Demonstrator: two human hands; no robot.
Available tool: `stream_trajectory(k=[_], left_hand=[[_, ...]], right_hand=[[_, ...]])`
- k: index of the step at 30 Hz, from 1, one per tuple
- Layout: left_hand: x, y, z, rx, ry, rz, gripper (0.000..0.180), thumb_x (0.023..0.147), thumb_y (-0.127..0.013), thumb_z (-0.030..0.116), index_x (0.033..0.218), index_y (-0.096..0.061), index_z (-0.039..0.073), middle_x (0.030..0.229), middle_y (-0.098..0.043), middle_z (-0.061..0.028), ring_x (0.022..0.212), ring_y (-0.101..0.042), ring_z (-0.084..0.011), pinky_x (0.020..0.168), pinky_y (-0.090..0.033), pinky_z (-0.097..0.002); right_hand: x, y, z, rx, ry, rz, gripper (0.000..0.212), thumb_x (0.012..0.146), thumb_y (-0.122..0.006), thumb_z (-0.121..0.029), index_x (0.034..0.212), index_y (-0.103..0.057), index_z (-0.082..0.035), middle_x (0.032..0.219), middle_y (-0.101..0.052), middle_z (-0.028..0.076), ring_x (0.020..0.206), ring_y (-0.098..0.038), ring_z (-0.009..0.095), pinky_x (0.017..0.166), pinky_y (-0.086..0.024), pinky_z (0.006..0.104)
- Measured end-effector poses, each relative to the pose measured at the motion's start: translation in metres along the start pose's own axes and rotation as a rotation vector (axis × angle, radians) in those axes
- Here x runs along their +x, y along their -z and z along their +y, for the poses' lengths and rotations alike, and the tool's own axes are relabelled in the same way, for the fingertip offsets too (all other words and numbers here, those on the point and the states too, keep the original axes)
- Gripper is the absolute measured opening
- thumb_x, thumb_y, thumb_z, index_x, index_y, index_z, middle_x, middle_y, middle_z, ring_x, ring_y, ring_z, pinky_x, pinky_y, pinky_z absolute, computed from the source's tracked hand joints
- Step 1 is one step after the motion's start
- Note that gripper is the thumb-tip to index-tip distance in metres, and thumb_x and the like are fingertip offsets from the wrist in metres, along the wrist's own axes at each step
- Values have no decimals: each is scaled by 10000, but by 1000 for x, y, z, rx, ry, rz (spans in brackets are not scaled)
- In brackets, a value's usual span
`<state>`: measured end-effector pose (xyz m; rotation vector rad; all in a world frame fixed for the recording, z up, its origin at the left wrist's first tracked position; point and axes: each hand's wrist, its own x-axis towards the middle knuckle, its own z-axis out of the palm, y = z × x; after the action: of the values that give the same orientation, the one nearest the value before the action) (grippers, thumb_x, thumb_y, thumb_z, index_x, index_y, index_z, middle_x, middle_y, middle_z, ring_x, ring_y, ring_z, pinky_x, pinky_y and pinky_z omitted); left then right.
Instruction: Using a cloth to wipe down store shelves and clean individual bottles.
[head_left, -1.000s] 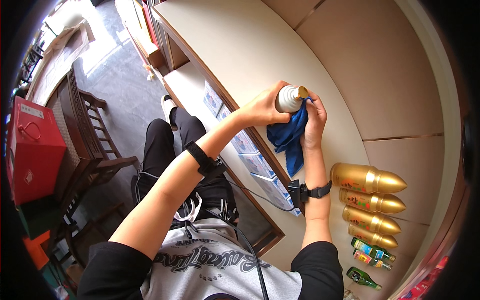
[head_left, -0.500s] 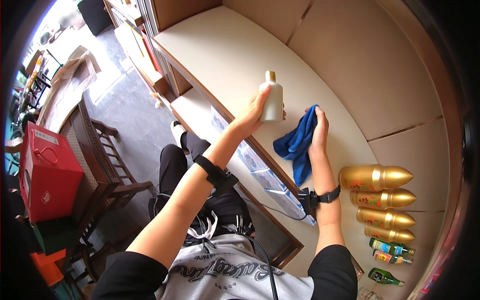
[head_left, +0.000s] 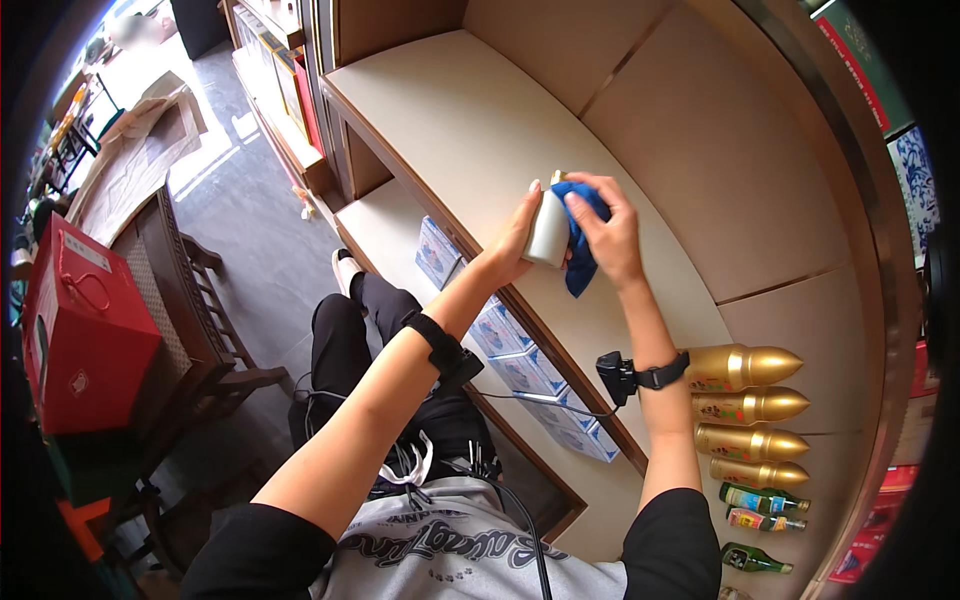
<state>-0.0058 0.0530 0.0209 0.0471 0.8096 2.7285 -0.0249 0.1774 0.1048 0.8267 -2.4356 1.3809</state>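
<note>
A white bottle (head_left: pixel 545 232) with a gold cap is gripped in my left hand (head_left: pixel 513 238), held up over the cream shelf (head_left: pixel 440 95). My right hand (head_left: pixel 615 232) pinches a blue cloth (head_left: pixel 580 250) and presses it against the bottle's upper right side, close to the cap. Part of the cloth hangs down along the bottle. Some of my left fingers are hidden behind the bottle.
Several gold bullet-shaped bottles (head_left: pixel 755 404) stand on the shelf near my right forearm, with small green bottles (head_left: pixel 755 557) beside them. Blue-and-white boxes (head_left: pixel 530 372) sit on the level below. A red box (head_left: pixel 95 340) rests on a wooden chair (head_left: pixel 205 330) at left.
My right hand has moved left and up with the blue cloth, which now touches the bottle. The bottle has tilted and shifted slightly; before, cloth and bottle were apart.
</note>
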Motion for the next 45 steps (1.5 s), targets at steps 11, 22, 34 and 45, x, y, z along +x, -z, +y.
stream_trajectory(k=[11,22,34,45], left_hand=[[-4,-4,-6,176,-118,30,522,932,-386,519,1054,-549,39,927,-567,-70,849,-558,-125,741,-470,-263],[-2,-7,-11,625,-372,52,568,965,-330,471,1117,-522,-41,1020,-579,-115,954,-516,-167,873,-402,-293],[-1,-3,-7,436,-152,37,538,931,-375,530,1062,-530,32,880,-554,-73,797,-547,-148,705,-466,-282],[-2,3,2,-179,42,-27,513,916,-385,539,1007,-503,48,737,-576,-115,579,-598,-235,538,-506,-362]], right_hand=[[-51,-12,-29,-349,244,-94,222,718,-679,-11,931,-667,-72,943,-539,70,840,-509,250,736,-456,334],[-40,-12,-20,-409,209,52,184,761,-659,-24,939,-670,-72,924,-513,76,839,-498,239,726,-439,343],[-89,-13,-22,-451,341,-108,282,713,-683,8,974,-657,-96,932,-526,84,839,-513,264,725,-448,361],[-24,3,-25,-171,139,53,131,802,-651,-56,930,-677,-48,916,-545,70,857,-546,187,772,-443,281]])
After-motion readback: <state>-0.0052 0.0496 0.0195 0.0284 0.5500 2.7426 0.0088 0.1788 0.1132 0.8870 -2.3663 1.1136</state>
